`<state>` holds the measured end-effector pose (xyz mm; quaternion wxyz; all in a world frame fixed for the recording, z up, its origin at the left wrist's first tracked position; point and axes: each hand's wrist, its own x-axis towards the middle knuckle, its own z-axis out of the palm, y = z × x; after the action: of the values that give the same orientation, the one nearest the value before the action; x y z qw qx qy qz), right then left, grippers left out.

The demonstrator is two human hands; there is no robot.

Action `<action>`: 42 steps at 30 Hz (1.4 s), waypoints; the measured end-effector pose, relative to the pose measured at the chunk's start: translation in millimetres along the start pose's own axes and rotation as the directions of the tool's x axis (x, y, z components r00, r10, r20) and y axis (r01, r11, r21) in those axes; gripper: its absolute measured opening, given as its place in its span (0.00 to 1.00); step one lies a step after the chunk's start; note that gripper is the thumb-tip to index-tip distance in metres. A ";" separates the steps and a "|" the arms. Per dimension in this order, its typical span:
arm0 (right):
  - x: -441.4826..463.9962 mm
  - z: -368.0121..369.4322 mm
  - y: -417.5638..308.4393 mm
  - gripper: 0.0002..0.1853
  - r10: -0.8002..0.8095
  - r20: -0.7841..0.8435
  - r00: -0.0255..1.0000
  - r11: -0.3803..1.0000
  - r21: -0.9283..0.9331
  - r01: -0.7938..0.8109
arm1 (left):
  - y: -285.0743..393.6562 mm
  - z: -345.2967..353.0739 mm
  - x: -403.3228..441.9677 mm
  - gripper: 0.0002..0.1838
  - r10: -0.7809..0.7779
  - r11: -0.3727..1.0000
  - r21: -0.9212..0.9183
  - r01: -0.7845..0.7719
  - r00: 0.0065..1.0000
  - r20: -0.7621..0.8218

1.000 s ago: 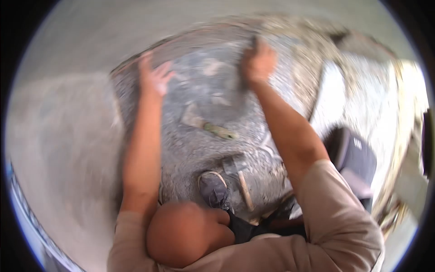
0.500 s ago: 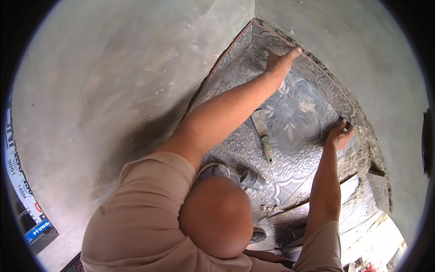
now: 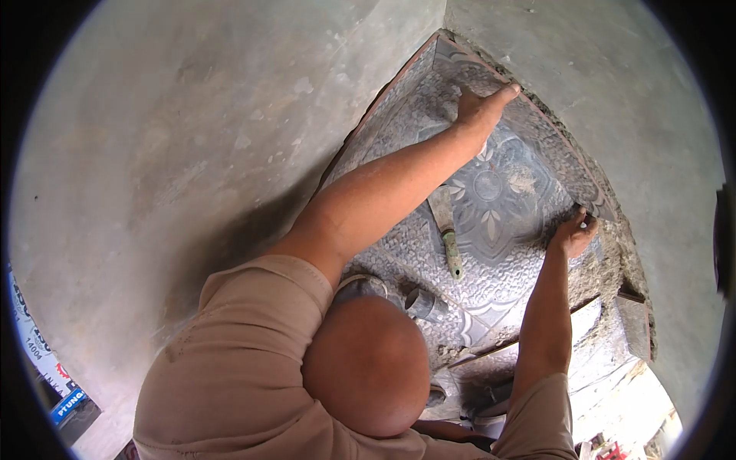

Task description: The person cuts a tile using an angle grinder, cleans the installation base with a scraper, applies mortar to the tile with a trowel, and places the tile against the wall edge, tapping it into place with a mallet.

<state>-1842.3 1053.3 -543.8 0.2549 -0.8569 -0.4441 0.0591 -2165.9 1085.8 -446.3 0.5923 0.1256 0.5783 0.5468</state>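
A narrow patterned skirting tile (image 3: pixel 552 138) stands on edge along the base of the right-hand wall. My left hand (image 3: pixel 485 110) is at its upper edge, fingers over the top rim and the thumb spread apart, holding it near the wall. At the tile's near right end, my right hand (image 3: pixel 573 234) has its fingers bent and pinched around the lower corner; the fingertips are partly hidden. Between my arms, a putty knife (image 3: pixel 448 238) with a worn green handle lies on the grey floral floor tile (image 3: pixel 491 218).
A short grey pipe (image 3: pixel 424 303) rises from the floor beside a round bucket-like thing (image 3: pixel 362 287). Rough mortar (image 3: pixel 613 257) runs along the right wall, where another tile piece (image 3: pixel 635 326) leans. Bare plaster wall (image 3: pixel 192 153) closes off the left.
The view has turned slightly, so the walls and tiles sit a little differently in it. Both hands stay at the same places on the skirting tile. The putty knife has not moved.
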 end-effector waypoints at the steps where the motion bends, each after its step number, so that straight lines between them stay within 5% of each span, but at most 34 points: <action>1: -2.2 0.2 -0.8 0.28 -0.005 -0.032 0.999 0.999 0.033 0.006 | -0.6 0.4 0.2 0.77 -0.005 1.000 -0.011 0.005 1.000 -0.006; 13: -1.4 -0.2 2.8 0.26 -0.060 -0.038 0.997 0.997 0.045 0.061 | 5.7 1.0 -4.3 0.69 0.030 0.999 -0.012 -0.029 0.999 0.016; 17: -15.7 -2.8 -8.4 0.24 -0.003 -0.071 0.997 0.978 0.206 0.017 | -0.7 2.5 -1.1 0.55 -0.111 0.984 0.132 0.118 0.992 -0.058; 20: -19.6 1.0 9.6 0.17 -0.203 -0.175 0.963 0.968 0.110 0.224 | -10.2 -13.4 2.7 0.38 0.036 0.973 0.221 -0.072 0.986 0.161; 21: -24.7 -1.8 10.8 0.14 -0.266 -0.192 0.945 0.952 0.104 0.289 | -3.2 -4.2 1.8 0.39 -0.067 0.983 0.174 0.059 0.997 0.042; 24: -44.5 -3.9 6.5 0.13 -0.364 -0.240 0.900 0.898 0.166 0.407 | 5.6 5.3 -4.5 0.57 -0.081 0.973 0.220 0.072 0.996 0.032; 26: -56.4 -12.8 0.1 0.14 -0.421 -0.136 0.897 0.893 0.113 0.436 | 3.5 8.4 -0.1 0.49 -0.105 0.979 0.171 0.109 0.994 -0.033; 33: -56.1 -21.8 -1.5 0.14 -0.385 -0.096 0.918 0.911 0.118 0.394 | 6.6 11.1 -7.3 0.72 -0.116 0.969 0.220 0.116 0.993 -0.012; 42: -53.1 -18.5 0.6 0.17 -0.293 -0.126 0.948 0.925 0.214 0.314 | 6.8 10.5 -7.7 0.76 -0.116 0.962 0.251 0.106 0.993 0.025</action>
<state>-1867.6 1003.9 -534.8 0.3791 -0.7440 -0.5494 0.0312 -2158.7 1087.3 -433.6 0.6127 0.1773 0.6368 0.4332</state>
